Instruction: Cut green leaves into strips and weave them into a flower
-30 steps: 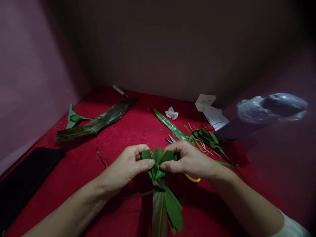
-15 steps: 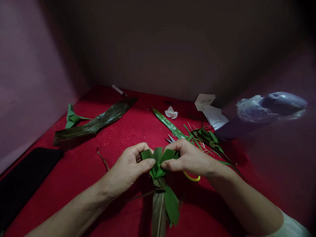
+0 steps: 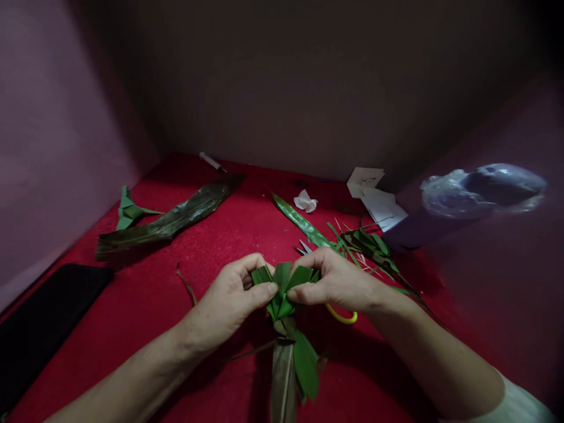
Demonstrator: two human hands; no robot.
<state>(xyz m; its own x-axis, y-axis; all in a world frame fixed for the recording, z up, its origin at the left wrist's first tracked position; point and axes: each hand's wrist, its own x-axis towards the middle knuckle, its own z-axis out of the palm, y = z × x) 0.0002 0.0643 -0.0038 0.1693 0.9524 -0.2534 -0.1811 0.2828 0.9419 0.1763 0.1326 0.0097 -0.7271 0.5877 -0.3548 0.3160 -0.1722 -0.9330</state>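
Note:
Both hands pinch a folded green leaf piece [image 3: 284, 288] above the red cloth [image 3: 211, 247]. My left hand [image 3: 231, 299] is closed on its left side, thumb pressed on top of the folds. My right hand [image 3: 337, 282] is closed on its right side. The leaf fans into pointed folds between the thumbs, and its long ends [image 3: 291, 370] hang down toward me. Scissors with a yellow handle [image 3: 341, 318] lie partly hidden under my right hand.
A long dark leaf [image 3: 170, 220] and a small folded leaf shape [image 3: 127, 212] lie at the left. A green leaf strip [image 3: 302, 222], leaf scraps [image 3: 370, 244], crumpled tissue [image 3: 305, 201], papers [image 3: 374, 197], a pen [image 3: 212, 161] and a black flat object [image 3: 44, 317] lie around.
The hanging leaf ends have drawn up a little and shifted slightly left. Both hands stay pinched on the folded leaf in nearly the same place.

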